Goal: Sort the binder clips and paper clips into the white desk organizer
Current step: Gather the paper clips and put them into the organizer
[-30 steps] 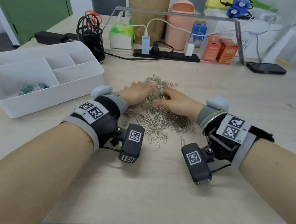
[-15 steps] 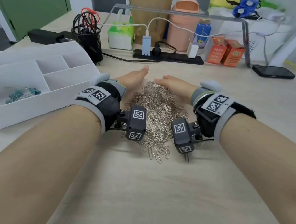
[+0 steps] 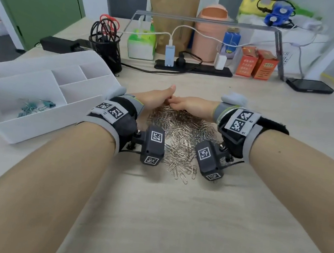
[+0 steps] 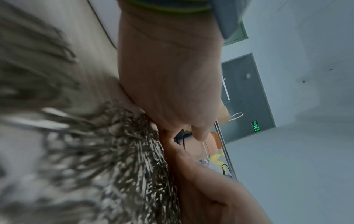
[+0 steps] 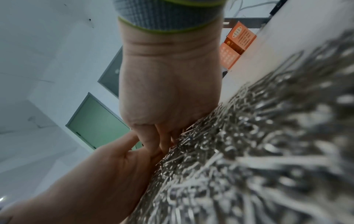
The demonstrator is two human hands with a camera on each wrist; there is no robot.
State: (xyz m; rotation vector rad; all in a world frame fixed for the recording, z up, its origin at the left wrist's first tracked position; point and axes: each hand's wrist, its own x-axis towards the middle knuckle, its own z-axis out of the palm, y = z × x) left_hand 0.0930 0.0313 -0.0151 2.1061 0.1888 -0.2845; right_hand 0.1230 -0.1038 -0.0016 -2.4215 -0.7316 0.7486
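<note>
Right then, I had both hands down at the far edge of the heap of silver wire paper clips (image 3: pixel 182 135), which lay spread on the pale wood-grain worktop (image 3: pixel 168 224) between my forearms. My left hand (image 3: pixel 155 99) stood on its edge with the thumb raised, and its grip was cupped against the heap, fingers together rather than pinching any one clip. My right hand (image 3: pixel 190 106) met it fingertip to fingertip, its grip likewise curved over the clips; whether the fingers had closed round any of them I could not tell. From the left wrist view, the left hand (image 4: pixel 172 75) leaned on the blurred clips (image 4: pixel 124 166) with the right hand (image 4: pixel 210 197) touching it below. From the right wrist view, the right hand (image 5: pixel 168 91) pressed its fingers (image 5: pixel 162 141) into the clips (image 5: pixel 249 151) against the left hand (image 5: pixel 95 174).

The white plastic desk organizer (image 3: pixel 6 124) sat on the worktop to the left, near my left forearm, apart from the heap. In its large near compartment lay a few teal binder clips (image 3: pixel 34 106); the other compartments showed only white walls. Behind it stood a black mesh pen cup (image 3: pixel 106 50), and a black power strip (image 3: pixel 194 67) ran along the back.
</note>
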